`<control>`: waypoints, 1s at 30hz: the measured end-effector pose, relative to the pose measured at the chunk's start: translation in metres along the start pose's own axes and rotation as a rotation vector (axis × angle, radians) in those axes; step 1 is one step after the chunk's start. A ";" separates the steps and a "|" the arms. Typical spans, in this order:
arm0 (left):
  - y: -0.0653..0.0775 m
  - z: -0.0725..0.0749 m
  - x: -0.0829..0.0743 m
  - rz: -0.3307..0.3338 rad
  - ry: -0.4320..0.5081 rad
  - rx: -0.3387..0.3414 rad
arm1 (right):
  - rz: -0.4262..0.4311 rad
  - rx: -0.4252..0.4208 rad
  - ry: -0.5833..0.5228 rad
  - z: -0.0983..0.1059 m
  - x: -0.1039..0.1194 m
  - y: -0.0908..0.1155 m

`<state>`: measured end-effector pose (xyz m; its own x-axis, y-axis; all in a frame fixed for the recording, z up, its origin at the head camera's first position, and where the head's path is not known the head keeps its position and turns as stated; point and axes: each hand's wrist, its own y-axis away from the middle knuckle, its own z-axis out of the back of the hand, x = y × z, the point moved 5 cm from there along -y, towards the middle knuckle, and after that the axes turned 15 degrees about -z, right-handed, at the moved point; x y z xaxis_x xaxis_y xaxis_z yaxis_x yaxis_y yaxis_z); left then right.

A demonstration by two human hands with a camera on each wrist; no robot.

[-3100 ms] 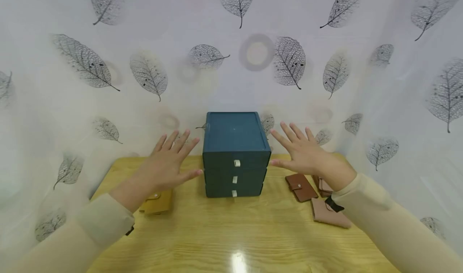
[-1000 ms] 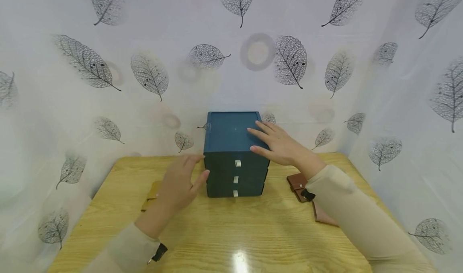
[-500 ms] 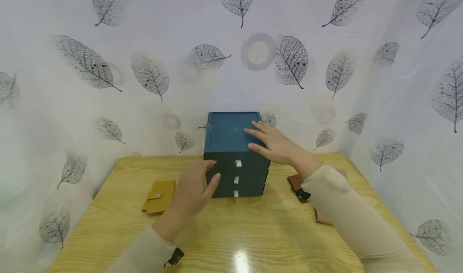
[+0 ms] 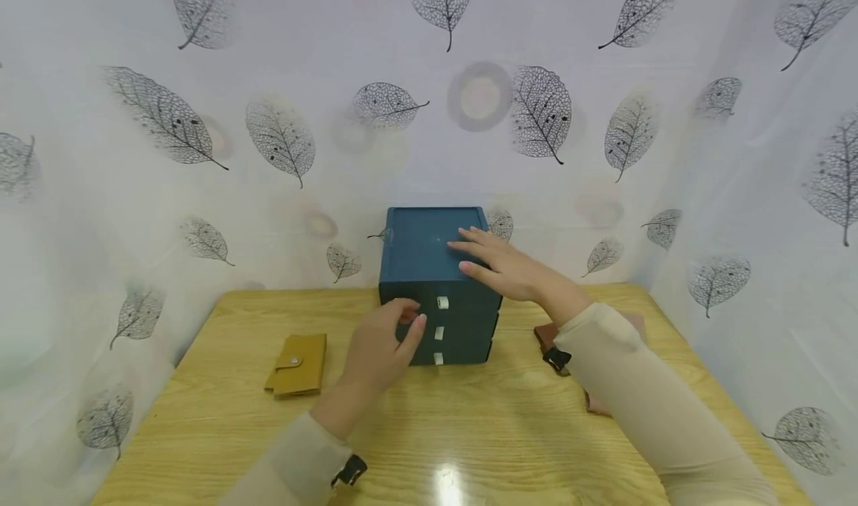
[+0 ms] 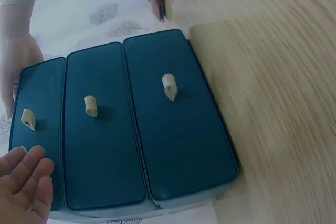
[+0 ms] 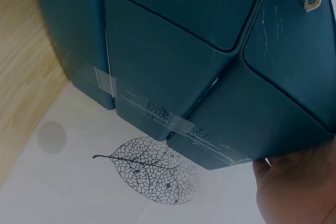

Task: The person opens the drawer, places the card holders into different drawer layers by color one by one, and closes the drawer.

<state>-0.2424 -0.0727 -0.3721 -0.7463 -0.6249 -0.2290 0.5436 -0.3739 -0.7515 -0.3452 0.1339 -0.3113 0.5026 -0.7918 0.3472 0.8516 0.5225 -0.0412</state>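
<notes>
The top pale pull tab point(image 4: 442, 302) sits midway along the uppermost front of the blue drawer unit point(image 4: 418, 245), whose long axis runs side to side. It lies just right of my left hand point(image 4: 378, 342), the nearer one; its thumb and fingers stand apart, holding nothing, though I can't be sure whether a fingertip brushes the unit. My right hand point(image 4: 512, 267) lies outstretched over the unit's top, gripping nothing. Leftward, the mustard wallet point(image 4: 299, 364) lies well apart.

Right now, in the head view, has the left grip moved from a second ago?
Yes, rightward: against the blue drawer unit, the left grip has gone from beside its left edge to in front of its drawers.
</notes>
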 end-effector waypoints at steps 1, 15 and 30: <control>-0.001 -0.002 0.000 0.014 0.009 0.001 | 0.002 0.000 -0.001 0.000 0.000 0.000; -0.013 -0.024 -0.006 0.188 0.104 0.042 | 0.005 0.009 0.027 -0.003 0.001 0.001; -0.018 -0.034 -0.005 0.343 0.136 0.078 | 0.003 0.047 0.055 -0.002 0.004 -0.003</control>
<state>-0.2619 -0.0399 -0.3781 -0.5572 -0.6280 -0.5432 0.7944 -0.2128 -0.5689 -0.3457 0.1291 -0.3115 0.5133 -0.8057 0.2956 0.8430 0.5379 0.0021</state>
